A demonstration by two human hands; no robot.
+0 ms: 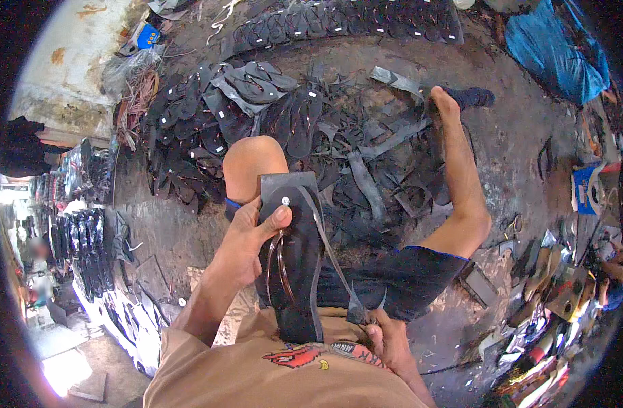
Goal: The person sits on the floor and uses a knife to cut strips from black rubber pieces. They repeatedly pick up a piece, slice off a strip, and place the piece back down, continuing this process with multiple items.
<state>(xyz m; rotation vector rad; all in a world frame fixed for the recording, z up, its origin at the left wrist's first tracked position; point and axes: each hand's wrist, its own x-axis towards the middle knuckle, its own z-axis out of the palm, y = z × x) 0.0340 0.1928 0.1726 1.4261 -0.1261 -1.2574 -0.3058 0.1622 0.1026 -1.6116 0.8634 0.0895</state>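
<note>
My left hand (253,234) grips the left edge of a black sandal (299,251), its thumb lying on top beside a small round white label. The sandal stands lengthwise in front of my shirt, its squared-off end resting near my raised knee. Shiny brown straps show along its left side. A thin grey rubber strip (330,248) hangs loose from its right edge and runs down to my right hand (387,334). That hand is closed on the strip's bunched lower end. A thin curved point sticks up beside those fingers; whether it is rubber or a blade I cannot tell.
Beyond my knee lies a heap of dark sandals (240,102), with rubber offcuts (369,183) scattered to its right. A row of sandals (338,24) lines the far side. A blue plastic sheet (556,51) is at far right. My bent leg (464,183) borders the offcuts.
</note>
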